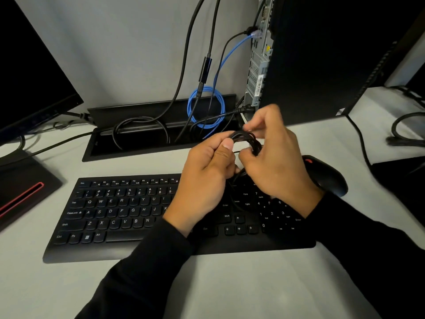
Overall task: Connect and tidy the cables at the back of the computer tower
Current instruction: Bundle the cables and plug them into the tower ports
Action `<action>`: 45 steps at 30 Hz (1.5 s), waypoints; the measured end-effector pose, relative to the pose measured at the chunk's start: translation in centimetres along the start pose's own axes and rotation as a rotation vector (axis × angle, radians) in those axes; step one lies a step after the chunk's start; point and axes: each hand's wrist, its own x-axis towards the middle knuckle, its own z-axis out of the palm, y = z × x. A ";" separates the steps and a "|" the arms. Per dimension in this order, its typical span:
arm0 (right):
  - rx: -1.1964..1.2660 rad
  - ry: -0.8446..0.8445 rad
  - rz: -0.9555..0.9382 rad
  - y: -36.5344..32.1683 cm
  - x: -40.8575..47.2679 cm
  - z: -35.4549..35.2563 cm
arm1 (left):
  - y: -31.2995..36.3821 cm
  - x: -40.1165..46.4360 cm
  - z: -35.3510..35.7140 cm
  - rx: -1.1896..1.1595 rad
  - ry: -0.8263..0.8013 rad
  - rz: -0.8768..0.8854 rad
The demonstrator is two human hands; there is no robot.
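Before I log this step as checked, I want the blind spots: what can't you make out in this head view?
- Where the black cable bundle leads: the left hand and right hand cover it.
- What the right hand's raised fingertips pinch: motion blur.
- Keyboard middle keys: hidden under both hands.
- Computer tower port types: too small, seen edge-on; its top is cut off.
- Mouse left side: behind the right hand.

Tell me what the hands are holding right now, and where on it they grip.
Both hands hold a bundle of black cable above the keyboard. The left hand pinches its left side, and the right hand grips its right side.
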 end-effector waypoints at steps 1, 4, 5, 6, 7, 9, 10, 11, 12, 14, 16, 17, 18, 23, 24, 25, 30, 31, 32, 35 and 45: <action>0.056 -0.083 0.047 0.0 0.2 -0.2 | 0.0 -0.1 0.0 -0.012 -0.021 -0.009; 0.285 -0.324 0.119 0.1 0.7 -0.6 | -0.2 0.0 -0.2 -0.142 0.029 -0.087; 0.341 -0.366 0.120 0.2 0.8 -0.8 | -0.2 0.2 -0.6 -0.237 0.090 -0.134; 0.388 -0.386 0.123 0.4 1.0 -1.1 | -0.1 0.5 -1.2 -0.339 0.161 -0.178; 0.439 -0.384 0.145 0.7 1.2 -1.3 | 0.0 0.9 -2.1 -0.435 0.229 -0.209; 0.607 -0.348 0.253 0.9 1.5 -1.7 | 0.1 1.4 -4.1 -0.572 0.309 -0.222; 0.651 -0.311 0.297 1.1 1.6 -1.7 | 0.2 1.6 -4.8 -0.608 0.333 -0.219; 0.658 -0.269 0.340 1.4 1.6 -1.5 | 0.1 1.7 -5.2 -0.629 0.354 -0.217; 0.667 -0.219 0.405 1.6 1.6 -1.2 | 0.0 1.7 -5.4 -0.643 0.367 -0.214; 0.739 -0.108 0.550 2.4 1.7 -0.6 | -0.2 1.6 -5.3 -0.666 0.384 -0.205; 0.807 0.000 0.656 3.1 1.8 -0.6 | -0.4 1.7 -5.3 -0.705 0.391 -0.195; 0.813 0.045 0.681 3.3 2.0 -0.7 | -0.5 1.7 -5.3 -0.725 0.389 -0.191; 0.789 0.073 0.689 3.5 2.0 -0.8 | -0.5 1.7 -5.3 -0.738 0.388 -0.189; 0.473 0.044 0.485 3.8 1.6 -0.8 | -0.7 1.7 -4.9 -0.763 0.388 -0.171; 0.320 0.024 0.395 3.9 1.5 -0.7 | -0.7 1.7 -4.8 -0.757 0.383 -0.165; 0.116 -0.001 0.296 4.1 1.4 -0.7 | -0.7 1.7 -4.7 -0.746 0.375 -0.159; -0.428 0.008 -0.165 2.0 -0.1 0.1 | -0.1 1.4 -4.2 -0.700 0.329 -0.088; -0.395 -0.046 -0.233 1.3 -0.4 0.3 | 0.1 1.4 -4.1 -0.698 0.316 -0.077; -0.345 -0.139 -0.250 0.9 -0.6 0.5 | 0.2 1.3 -4.0 -0.698 0.305 -0.067; -0.185 -0.381 -0.176 0.7 -1.2 1.1 | 0.9 1.1 -3.6 -0.652 0.327 -0.045; 0.243 -0.311 0.022 1.7 -0.2 0.6 | 1.3 1.0 -4.7 -0.486 0.242 0.045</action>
